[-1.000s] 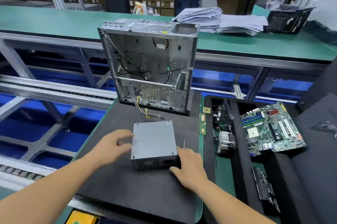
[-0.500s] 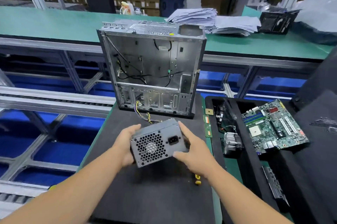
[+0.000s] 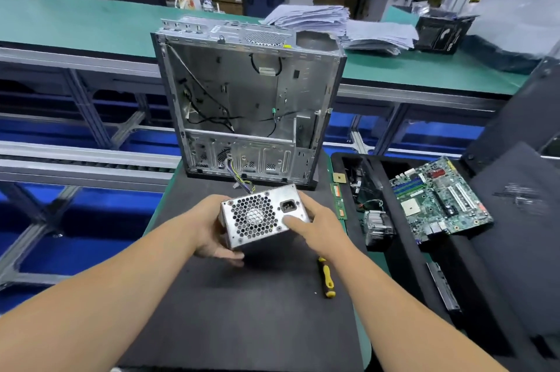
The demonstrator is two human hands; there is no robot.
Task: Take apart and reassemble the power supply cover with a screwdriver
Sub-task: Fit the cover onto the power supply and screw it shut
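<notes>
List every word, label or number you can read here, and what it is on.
No text reads clearly.
Black box on the far bench: pale print, too blurred.
Black foam lid: faint marking, unreadable.
Motherboard: printing too small.
Power supply: no label visible on the shown face.

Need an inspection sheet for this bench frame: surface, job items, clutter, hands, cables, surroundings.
Surface: black mat on a green bench.
Job's things: power supply held off the mat, fan grille toward the camera; screwdriver lies on the mat, untouched.
Clutter: open computer case standing behind; motherboard and heatsink in the black tray at right.
Hands: left hand grips the supply's left side; right hand holds its right side, thumb on the face.
Cables: coloured wire bundle between supply and case; black wires inside the case.
Surroundings: paper stack on the rear green bench; shelves beyond.
</notes>
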